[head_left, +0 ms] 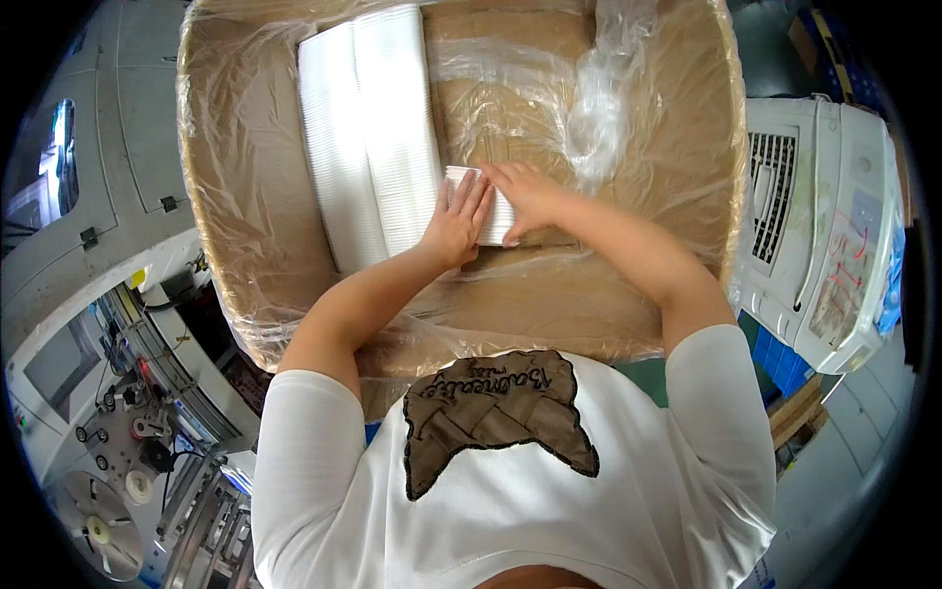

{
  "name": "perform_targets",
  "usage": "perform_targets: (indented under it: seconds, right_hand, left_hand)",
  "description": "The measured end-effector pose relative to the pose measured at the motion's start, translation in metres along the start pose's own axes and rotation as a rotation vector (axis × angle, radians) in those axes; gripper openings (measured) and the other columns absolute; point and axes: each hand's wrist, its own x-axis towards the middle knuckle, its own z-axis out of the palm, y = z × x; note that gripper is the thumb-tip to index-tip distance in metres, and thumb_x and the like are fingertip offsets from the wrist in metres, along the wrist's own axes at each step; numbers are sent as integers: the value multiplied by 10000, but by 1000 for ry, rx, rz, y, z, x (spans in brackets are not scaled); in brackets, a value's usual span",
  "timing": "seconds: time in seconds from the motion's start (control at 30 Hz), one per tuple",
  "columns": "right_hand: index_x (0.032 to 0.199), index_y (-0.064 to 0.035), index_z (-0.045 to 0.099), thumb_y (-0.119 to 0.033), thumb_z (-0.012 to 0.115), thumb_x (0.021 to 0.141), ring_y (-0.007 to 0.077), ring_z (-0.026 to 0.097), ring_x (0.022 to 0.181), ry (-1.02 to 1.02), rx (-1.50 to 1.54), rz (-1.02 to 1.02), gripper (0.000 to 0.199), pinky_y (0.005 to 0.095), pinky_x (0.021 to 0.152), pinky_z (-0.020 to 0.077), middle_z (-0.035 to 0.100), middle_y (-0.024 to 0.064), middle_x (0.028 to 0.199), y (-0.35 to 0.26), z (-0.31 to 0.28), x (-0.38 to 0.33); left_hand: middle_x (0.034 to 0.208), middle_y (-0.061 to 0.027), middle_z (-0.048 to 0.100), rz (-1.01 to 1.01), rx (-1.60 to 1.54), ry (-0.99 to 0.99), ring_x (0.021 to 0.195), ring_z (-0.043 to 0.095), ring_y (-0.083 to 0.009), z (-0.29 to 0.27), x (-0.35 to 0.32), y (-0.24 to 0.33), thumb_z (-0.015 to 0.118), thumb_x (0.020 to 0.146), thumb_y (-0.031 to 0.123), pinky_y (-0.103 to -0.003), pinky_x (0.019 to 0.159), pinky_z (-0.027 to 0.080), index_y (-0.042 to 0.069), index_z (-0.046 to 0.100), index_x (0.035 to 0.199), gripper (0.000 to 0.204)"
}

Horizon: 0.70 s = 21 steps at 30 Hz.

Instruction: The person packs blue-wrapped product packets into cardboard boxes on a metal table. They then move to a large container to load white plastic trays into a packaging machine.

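Inside a large cardboard box [677, 211], both of my hands are at a short stack of thin white flat pieces [498, 224]. My left hand [457, 221] lies on the stack's left part, its fingers stretched out and slightly apart. On the other side, my right hand [528, 194] spans the stack's right end, fingers at the far edge and thumb at the near edge. Left of this stack stand two long, tightly packed rows of the same white pieces [368, 137], touching each other. My hands hide part of the short stack.
Clear plastic film [601, 108] lines the box and bunches at its right. Grey machinery with rollers and a reel [98, 525] stands at left. A white appliance with a dark grille [824, 226] is at right, near a blue crate [780, 360].
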Motion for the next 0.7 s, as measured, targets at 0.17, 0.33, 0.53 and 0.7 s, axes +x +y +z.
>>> perform_targets:
  seconds: [0.17,0.33,0.53,0.7]
  right_hand:
    - [1504,-58,26,-523,856,501,381,276,1363,68,-188,138,1382,623,1088,165,316,244,1435,-32,16,-11]
    - [1360,-49,406,-491,805,556,394,250,1331,-25,-362,144,1000,620,1069,169,302,249,1409,-42,41,-10]
    - [1253,-99,534,-459,822,529,404,289,1320,-77,-333,158,858,575,1076,230,331,263,1398,-46,32,-4]
    - [1403,-101,385,-444,855,478,451,251,1297,107,-321,93,1093,565,1052,280,282,266,1389,-44,-63,23]
  left_hand:
    - [1535,-219,157,40,-116,74,1432,121,-376,0,0,-16,801,607,465,-530,1152,137,-18,238,1451,1124]
    - [1499,-227,218,60,-170,124,1410,142,-422,-3,-7,-27,826,549,513,-522,1160,129,87,223,1480,1188]
    - [1318,-249,385,58,-112,6,1292,322,-408,-11,5,-27,841,478,465,-553,1152,93,113,119,1507,1305]
    - [1425,-273,279,84,-169,349,1360,244,-434,-93,1,-70,878,495,360,-561,1134,175,129,103,1509,1297]
